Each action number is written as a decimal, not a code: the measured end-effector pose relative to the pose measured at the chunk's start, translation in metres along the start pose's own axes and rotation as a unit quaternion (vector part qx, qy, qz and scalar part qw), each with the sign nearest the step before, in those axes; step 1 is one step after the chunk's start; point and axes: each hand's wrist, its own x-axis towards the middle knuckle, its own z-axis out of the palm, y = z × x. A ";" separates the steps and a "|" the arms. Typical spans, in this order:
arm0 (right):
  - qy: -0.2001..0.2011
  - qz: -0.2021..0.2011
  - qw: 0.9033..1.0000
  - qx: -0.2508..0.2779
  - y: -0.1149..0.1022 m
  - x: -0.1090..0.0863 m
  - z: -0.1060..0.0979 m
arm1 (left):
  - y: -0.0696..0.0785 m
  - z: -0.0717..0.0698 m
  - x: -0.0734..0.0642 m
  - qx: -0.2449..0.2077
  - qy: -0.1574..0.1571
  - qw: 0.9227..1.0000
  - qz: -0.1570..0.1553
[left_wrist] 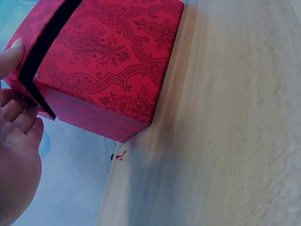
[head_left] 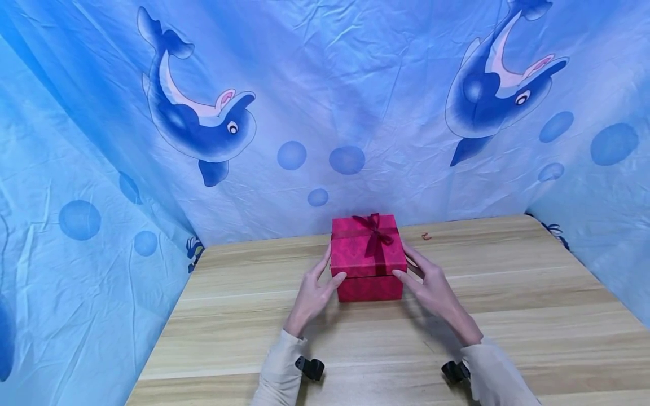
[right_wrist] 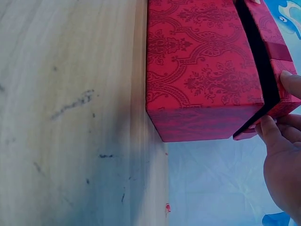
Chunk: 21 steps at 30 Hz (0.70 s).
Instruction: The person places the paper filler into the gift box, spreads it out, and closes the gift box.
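A red patterned gift box (head_left: 370, 290) stands upright on the wooden table, its lid (head_left: 352, 254) over the top with a dark red ribbon bow (head_left: 376, 232). My left hand (head_left: 313, 292) grips the lid's left side, thumb at the front edge and fingers along the side. On the opposite side my right hand (head_left: 433, 286) holds the lid the same way. Both wrist views show a black band (left_wrist: 43, 44) between the lid and the box body. In the right wrist view the thumb (right_wrist: 290, 84) presses the lid's face while other fingers curl at its lower edge.
A small red scrap (head_left: 426, 236) lies on the table (head_left: 244, 316) behind and right of the box. Blue dolphin-printed cloth (head_left: 315, 113) hangs behind the table and at both sides. Black wrist cameras (head_left: 311, 369) sit at both sleeves.
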 end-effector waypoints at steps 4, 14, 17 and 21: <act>-0.002 0.009 1.000 0.002 0.001 -0.001 0.001 | -0.004 -0.001 -0.001 0.008 -0.002 1.000 0.012; -0.001 0.009 1.000 -0.002 0.006 -0.003 0.003 | -0.011 -0.001 -0.001 0.016 -0.008 0.999 0.028; 0.000 0.008 1.000 -0.003 0.006 -0.003 0.003 | -0.012 0.000 -0.001 0.017 -0.011 0.999 0.029; 0.002 0.010 1.000 -0.001 0.006 -0.003 0.003 | -0.012 0.000 0.000 0.022 -0.014 0.999 0.022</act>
